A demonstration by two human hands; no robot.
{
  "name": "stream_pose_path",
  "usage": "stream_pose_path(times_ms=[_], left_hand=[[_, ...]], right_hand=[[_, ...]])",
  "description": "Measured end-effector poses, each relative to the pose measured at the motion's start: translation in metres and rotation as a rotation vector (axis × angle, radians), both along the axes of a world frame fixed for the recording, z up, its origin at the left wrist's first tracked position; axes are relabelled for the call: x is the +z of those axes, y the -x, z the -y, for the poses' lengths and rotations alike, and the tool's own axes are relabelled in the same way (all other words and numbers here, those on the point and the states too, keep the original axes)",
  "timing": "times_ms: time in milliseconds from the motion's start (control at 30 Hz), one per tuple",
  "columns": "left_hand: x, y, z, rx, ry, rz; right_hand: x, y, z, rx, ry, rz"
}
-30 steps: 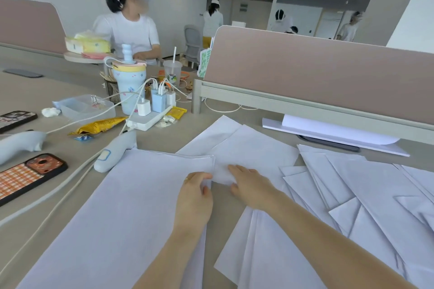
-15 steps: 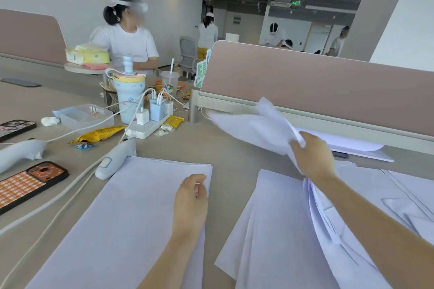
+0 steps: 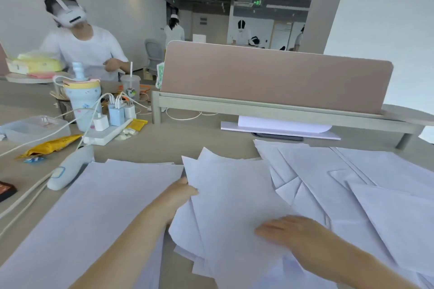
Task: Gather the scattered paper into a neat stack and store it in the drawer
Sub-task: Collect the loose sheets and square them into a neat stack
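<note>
White paper sheets cover the beige desk. A flat stack [image 3: 98, 206] lies at the near left. A loose, fanned bunch of sheets [image 3: 230, 197] sits in the middle. My left hand [image 3: 178, 195] reaches to that bunch's left edge, with its fingers hidden under the paper. My right hand [image 3: 288, 230] lies flat on top of the bunch, fingers straight and pointing left. More scattered sheets [image 3: 352, 180] overlap one another to the right. No drawer is in view.
A pink divider [image 3: 270, 75] on a grey rail crosses the desk behind the paper, with a paper pad [image 3: 279, 128] under it. At the left are a power strip with chargers [image 3: 105, 134], a white handheld device [image 3: 70, 166], cables, a cup and a seated person.
My right hand has brought the lifted sheets down from near the divider onto the middle pile and now lies flat on them. My left hand has left the left stack for that pile's edge.
</note>
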State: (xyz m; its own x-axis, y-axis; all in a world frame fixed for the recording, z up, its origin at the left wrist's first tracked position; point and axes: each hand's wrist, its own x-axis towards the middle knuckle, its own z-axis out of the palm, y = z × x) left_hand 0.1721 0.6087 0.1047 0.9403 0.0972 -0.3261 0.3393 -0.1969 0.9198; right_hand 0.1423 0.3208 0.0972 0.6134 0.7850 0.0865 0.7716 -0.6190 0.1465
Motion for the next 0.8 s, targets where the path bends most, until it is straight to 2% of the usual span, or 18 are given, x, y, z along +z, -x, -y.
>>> stream_pose_path(times_ms=[100,167,267,333,367,433,500,567,700,800], left_hand=[[-0.005,-0.006,0.024,0.005,-0.138,-0.011],[-0.007,-0.007,0.04,0.034,-0.2,-0.04],[0.001,-0.002,0.049,0.005,-0.489,0.005],[0.004,-0.004,0.043,-0.024,-0.476,0.026],[0.006,-0.006,0.039,-0.029,-0.407,0.011],[0.014,-0.005,0.035,-0.013,-0.258,-0.038],[0.015,-0.003,0.034,0.002,-0.016,-0.111],[0.016,-0.002,0.036,0.01,0.111,-0.115],[0.016,-0.009,0.047,-0.018,-0.017,-0.097],[0.015,-0.008,0.06,-0.031,-0.332,-0.122]], right_hand=[[0.006,0.006,0.003,-0.175,-0.158,-0.197],[0.013,0.01,-0.004,-0.209,-0.106,-0.435],[0.032,0.014,-0.014,-0.287,-0.074,-0.78],[0.041,0.011,-0.018,-0.327,-0.118,-0.949],[0.039,0.005,-0.018,-0.327,-0.224,-0.934],[0.022,-0.014,-0.015,-0.409,-0.463,-0.639],[-0.001,-0.03,-0.012,-0.602,-0.494,-0.372],[-0.021,-0.037,-0.012,-0.704,-0.448,-0.32],[-0.032,-0.035,-0.017,-0.679,-0.542,-0.312],[-0.034,-0.037,-0.018,-0.674,-0.583,-0.266]])
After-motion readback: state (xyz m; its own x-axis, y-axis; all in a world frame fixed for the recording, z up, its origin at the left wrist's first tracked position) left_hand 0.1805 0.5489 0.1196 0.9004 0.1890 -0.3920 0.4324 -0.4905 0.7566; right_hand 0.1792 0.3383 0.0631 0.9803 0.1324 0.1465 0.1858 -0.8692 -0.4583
